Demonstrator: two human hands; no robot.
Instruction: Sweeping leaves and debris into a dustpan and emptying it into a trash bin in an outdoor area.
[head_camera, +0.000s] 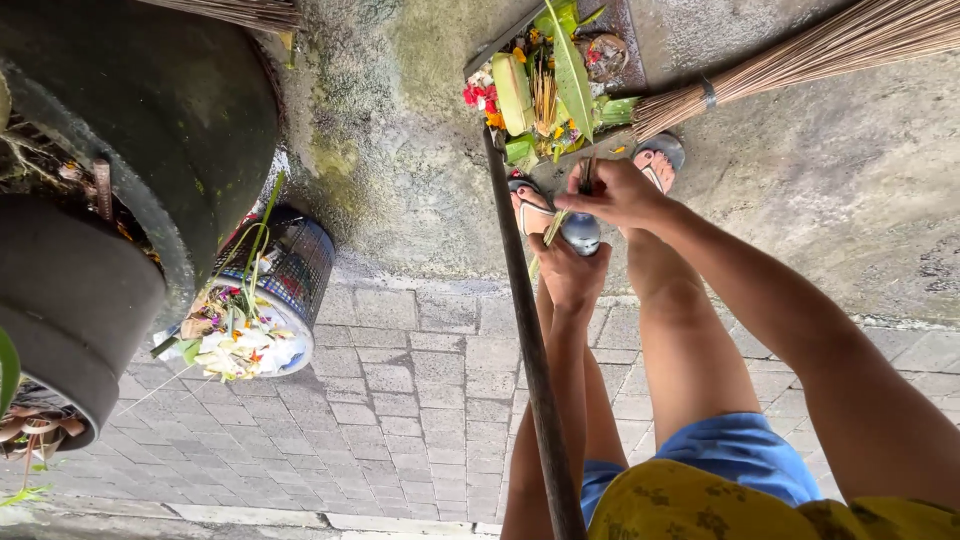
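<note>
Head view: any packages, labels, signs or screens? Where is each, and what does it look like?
No signs, screens or readable labels.
Small bottle: held between left hand and right hand; rounded, grey-blue, any label too small to tell.
Basket: on the paving by the dark pot; round, black mesh with white rim, filled with flowers and leaves.
Tray: on the concrete by the feet; flat, dark, with leaves and petals.
</note>
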